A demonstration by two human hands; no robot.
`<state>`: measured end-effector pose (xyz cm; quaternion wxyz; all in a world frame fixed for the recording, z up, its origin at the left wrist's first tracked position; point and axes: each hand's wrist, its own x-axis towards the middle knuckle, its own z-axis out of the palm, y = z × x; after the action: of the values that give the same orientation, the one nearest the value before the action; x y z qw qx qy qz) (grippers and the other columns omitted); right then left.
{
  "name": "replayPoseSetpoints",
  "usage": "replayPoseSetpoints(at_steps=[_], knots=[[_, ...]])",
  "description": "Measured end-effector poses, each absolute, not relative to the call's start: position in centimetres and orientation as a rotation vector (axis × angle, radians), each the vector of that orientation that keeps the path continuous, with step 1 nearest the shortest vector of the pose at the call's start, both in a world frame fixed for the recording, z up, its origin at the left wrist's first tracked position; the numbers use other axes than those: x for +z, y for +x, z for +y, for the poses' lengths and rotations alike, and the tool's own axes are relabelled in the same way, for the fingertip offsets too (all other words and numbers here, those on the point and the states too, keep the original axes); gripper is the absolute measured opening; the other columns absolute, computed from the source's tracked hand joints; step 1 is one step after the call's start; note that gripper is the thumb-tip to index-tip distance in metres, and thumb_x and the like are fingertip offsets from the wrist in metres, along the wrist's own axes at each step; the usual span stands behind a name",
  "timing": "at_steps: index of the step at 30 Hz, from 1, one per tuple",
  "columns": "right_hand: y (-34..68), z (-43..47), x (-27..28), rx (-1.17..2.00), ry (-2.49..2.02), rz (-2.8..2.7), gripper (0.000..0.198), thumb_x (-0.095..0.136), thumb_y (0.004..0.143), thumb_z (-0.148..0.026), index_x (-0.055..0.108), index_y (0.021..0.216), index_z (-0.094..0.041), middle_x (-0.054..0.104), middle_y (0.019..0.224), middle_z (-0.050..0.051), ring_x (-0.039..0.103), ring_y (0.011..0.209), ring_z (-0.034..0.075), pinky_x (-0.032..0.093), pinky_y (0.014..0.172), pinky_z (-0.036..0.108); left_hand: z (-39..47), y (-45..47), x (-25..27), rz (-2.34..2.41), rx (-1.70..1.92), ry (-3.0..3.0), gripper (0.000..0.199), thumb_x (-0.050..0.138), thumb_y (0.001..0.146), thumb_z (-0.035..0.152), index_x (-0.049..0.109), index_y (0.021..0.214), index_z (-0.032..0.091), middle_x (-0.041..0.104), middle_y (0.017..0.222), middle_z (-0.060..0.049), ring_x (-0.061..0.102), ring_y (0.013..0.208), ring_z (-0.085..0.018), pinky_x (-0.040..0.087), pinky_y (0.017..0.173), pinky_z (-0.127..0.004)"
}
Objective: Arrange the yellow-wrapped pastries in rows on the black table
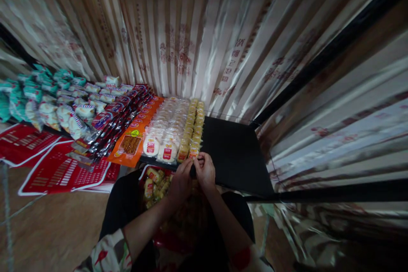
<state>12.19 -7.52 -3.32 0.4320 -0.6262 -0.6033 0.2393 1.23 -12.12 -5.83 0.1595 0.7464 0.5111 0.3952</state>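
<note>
Mid-frame, both hands, nearly closed, pinch a crinkly yellow packet at the edge of the flat black desk.

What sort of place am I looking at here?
Perhaps a snack stall or shop, though I can't be sure: small yellow-wrapped snacks and round white snacks in clear wrappers line a flat black shelf.

Two hands show above one black tabletop. There are two rows of yellow packets, two rows of white packets and one row of orange packets. At least two red sheets show. The green packets and loose yellow packets are too crowded to count.
</note>
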Motion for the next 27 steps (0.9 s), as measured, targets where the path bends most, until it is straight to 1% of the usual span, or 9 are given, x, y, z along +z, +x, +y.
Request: replayPoseSetpoints(at_steps=[6, 9, 10, 12, 14, 16, 18, 22, 27], knots=[[12.8, -7.6, -3.4, 0.67, -1.499, -1.504, 0.028, 0.05, 0.08, -0.043, 0.058, 0.088, -0.017, 0.06, 0.086, 0.007, 0.059, 0.068, 0.016, 0.05, 0.064, 0.03, -12.0, 1.5, -5.8, 1.459, 1.099, 2.174, 0.054, 0.032, 0.08, 0.004, 0.034, 0.133, 0.011, 0.045, 0.132, -0.017, 0.039, 0.127, -0.023, 0.04, 0.103, -0.048], [13.3, -7.6, -3.5, 0.7, -1.476, -1.44, 0.034, 0.049, 0.081, -0.046, 0.062, 0.094, -0.018, 0.062, 0.094, 0.009, 0.06, 0.072, 0.016, 0.051, 0.067, 0.03, -12.0, 1.7, -6.2, 1.449, 1.071, 2.216, 0.051, 0.034, 0.081, 0.005, 0.034, 0.132, 0.011, 0.045, 0.131, -0.018, 0.04, 0.127, -0.024, 0.041, 0.102, -0.047], [13.4, -7.4, -3.6, 0.721, -1.474, -1.377, 0.037, 0.047, 0.081, -0.048, 0.062, 0.098, -0.018, 0.062, 0.099, 0.01, 0.061, 0.079, 0.018, 0.051, 0.071, 0.031, -12.0, 1.8, -6.3, 1.45, 1.061, 2.226, 0.05, 0.034, 0.081, 0.005, 0.035, 0.131, 0.011, 0.045, 0.13, -0.018, 0.04, 0.126, -0.024, 0.042, 0.102, -0.047], [13.6, -6.5, -4.0, 0.814, -1.44, -1.192, 0.047, 0.041, 0.083, -0.053, 0.059, 0.111, -0.018, 0.06, 0.115, 0.011, 0.059, 0.099, 0.02, 0.048, 0.085, 0.034, -12.0, 2.0, -6.5, 1.479, 1.053, 2.222, 0.049, 0.035, 0.081, 0.005, 0.037, 0.13, 0.011, 0.047, 0.128, -0.018, 0.042, 0.125, -0.024, 0.043, 0.1, -0.047], [13.5, -5.1, -4.4, 0.957, -1.358, -1.007, 0.056, 0.035, 0.084, -0.057, 0.052, 0.123, -0.021, 0.052, 0.131, 0.008, 0.05, 0.118, 0.019, 0.041, 0.098, 0.036, -12.0, 2.3, -6.5, 1.519, 1.071, 2.201, 0.048, 0.036, 0.081, 0.006, 0.037, 0.129, 0.01, 0.047, 0.126, -0.018, 0.042, 0.124, -0.024, 0.045, 0.099, -0.046], [13.1, -3.6, -4.5, 1.072, -1.281, -0.888, 0.061, 0.033, 0.084, -0.061, 0.046, 0.13, -0.023, 0.043, 0.14, 0.003, 0.04, 0.128, 0.017, 0.033, 0.105, 0.036, -12.0, 2.6, -6.5, 1.56, 1.097, 2.181, 0.047, 0.036, 0.082, 0.007, 0.038, 0.129, 0.01, 0.048, 0.125, -0.018, 0.043, 0.124, -0.024, 0.045, 0.098, -0.046], [12.4, -2.3, -4.2, 1.171, -1.227, -0.872, 0.063, 0.033, 0.083, -0.064, 0.045, 0.131, -0.026, 0.042, 0.141, 0.0, 0.037, 0.13, 0.017, 0.03, 0.108, 0.036, -11.9, 2.9, -6.6, 1.597, 1.109, 2.171, 0.046, 0.034, 0.083, 0.006, 0.039, 0.128, 0.01, 0.048, 0.124, -0.018, 0.044, 0.123, -0.023, 0.045, 0.098, -0.045], [11.4, -1.2, -3.6, 1.341, -1.13, -0.905, 0.066, 0.03, 0.082, -0.068, 0.043, 0.133, -0.028, 0.05, 0.134, -0.001, 0.044, 0.125, 0.018, 0.033, 0.107, 0.036, -11.6, 2.8, -6.8, 1.599, 1.087, 2.198, 0.046, 0.033, 0.082, 0.006, 0.039, 0.128, 0.009, 0.048, 0.125, -0.018, 0.043, 0.123, -0.023, 0.045, 0.099, -0.045], [11.6, -0.5, -4.5, 1.343, -1.091, -0.817, 0.065, 0.027, 0.083, -0.068, 0.039, 0.135, -0.031, 0.048, 0.135, -0.003, 0.042, 0.127, 0.016, 0.033, 0.106, 0.037, -11.4, 2.5, -7.1, 1.571, 1.051, 2.262, 0.05, 0.035, 0.08, 0.006, 0.037, 0.13, 0.008, 0.047, 0.126, -0.019, 0.043, 0.124, -0.024, 0.046, 0.097, -0.043]])
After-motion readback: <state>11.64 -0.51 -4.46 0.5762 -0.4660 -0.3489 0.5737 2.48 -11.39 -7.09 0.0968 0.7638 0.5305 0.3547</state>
